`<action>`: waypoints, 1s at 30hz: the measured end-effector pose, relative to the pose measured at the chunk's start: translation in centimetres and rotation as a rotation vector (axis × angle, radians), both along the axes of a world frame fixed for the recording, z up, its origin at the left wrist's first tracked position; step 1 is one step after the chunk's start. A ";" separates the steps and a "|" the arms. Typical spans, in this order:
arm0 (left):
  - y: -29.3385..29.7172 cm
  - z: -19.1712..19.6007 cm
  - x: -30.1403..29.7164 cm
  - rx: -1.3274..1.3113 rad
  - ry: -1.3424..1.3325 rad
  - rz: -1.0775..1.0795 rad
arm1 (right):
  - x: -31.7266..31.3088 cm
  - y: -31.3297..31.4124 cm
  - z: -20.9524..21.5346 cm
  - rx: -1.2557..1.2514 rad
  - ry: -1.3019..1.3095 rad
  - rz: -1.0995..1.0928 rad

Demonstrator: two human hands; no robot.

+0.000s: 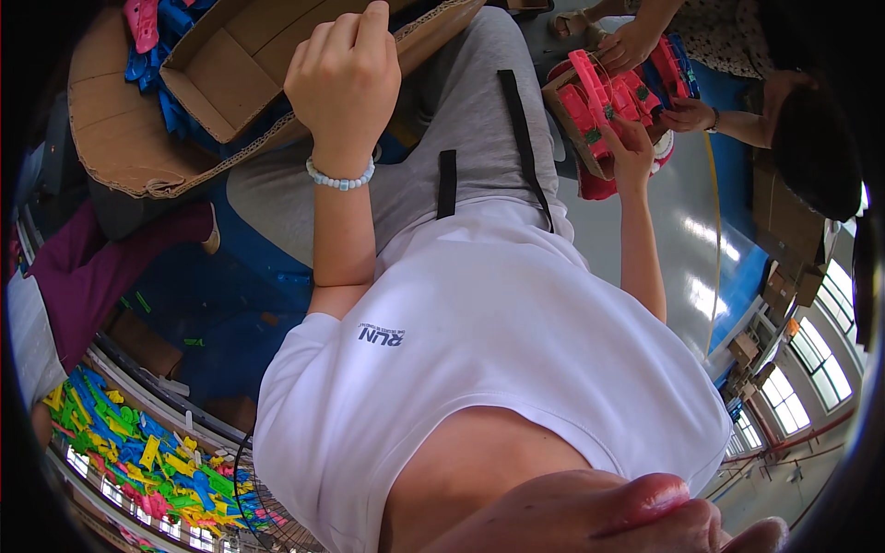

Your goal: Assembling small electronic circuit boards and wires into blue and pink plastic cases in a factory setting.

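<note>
My left hand (345, 81) is raised over the edge of a large cardboard box (129, 152), a beaded bracelet (341, 177) at its wrist. Its fingers curl away from view, so anything inside them is hidden. Further right, my right hand (631, 150) reaches to a small cardboard tray (579, 129) of pink plastic pieces (636, 97). Its fingertips close together beside a small dark green bit (608, 111); what they pinch is unclear. A long pink piece (591, 81) stands out of the tray just above those fingers.
A co-worker's hands (630, 46) work at the same tray, with blue pieces (682, 64) beside it. An inner carton (217, 88) and blue parts (171, 111) fill the large box. Another person's purple-clad leg (120, 253) and a colourful parts heap (147, 452) are at left.
</note>
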State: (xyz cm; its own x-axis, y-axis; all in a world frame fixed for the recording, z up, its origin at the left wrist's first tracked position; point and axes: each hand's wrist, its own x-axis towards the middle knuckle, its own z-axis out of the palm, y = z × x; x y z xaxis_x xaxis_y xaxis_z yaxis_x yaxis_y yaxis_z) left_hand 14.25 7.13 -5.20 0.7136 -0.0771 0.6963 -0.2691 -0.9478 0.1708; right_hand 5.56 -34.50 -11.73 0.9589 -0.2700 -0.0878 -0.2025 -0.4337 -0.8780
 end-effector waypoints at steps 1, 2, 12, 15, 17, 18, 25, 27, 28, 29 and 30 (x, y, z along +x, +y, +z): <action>0.1 0.0 0.0 0.003 0.001 0.000 | -0.6 -0.5 0.0 -0.013 0.053 -0.029; 0.0 0.1 0.0 0.002 0.001 -0.002 | -1.1 -0.9 0.2 -0.027 0.105 -0.058; -0.1 0.2 0.0 0.007 0.006 -0.004 | -5.1 -5.0 -0.2 -0.210 0.057 0.034; 0.0 0.0 0.0 0.011 -0.001 -0.003 | -4.9 -4.7 0.1 -0.177 -0.023 0.021; 0.1 0.0 -0.1 0.005 -0.003 -0.008 | -4.2 -4.8 0.9 -0.230 -0.052 -0.031; 0.1 0.1 -0.1 0.008 0.001 -0.005 | -3.9 -5.3 0.7 -0.230 -0.053 -0.030; 0.0 0.1 -0.2 0.013 -0.011 0.005 | 0.7 -12.2 -1.4 -0.661 -0.087 -0.073; -0.1 0.0 -0.1 0.010 -0.020 0.011 | 2.1 -13.2 -1.9 -0.773 -0.117 0.003; -0.1 -0.1 -0.1 0.006 -0.029 0.011 | 2.6 -13.7 -2.1 -0.887 -0.147 0.073; -0.1 -0.1 -0.1 0.010 -0.029 0.017 | 2.8 -13.7 -2.4 -0.883 -0.149 0.078; -0.1 -0.1 -0.2 0.008 -0.019 0.016 | 2.9 -13.7 -2.7 -0.952 -0.093 0.104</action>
State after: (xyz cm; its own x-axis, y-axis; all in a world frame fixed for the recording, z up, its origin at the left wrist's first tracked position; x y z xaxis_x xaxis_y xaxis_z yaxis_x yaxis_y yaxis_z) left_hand 14.03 7.08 -5.31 0.7016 -0.0711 0.7090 -0.2569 -0.9533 0.1586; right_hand 8.43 -48.23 -14.41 0.9742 -0.1016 0.2017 -0.0698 -0.9848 -0.1589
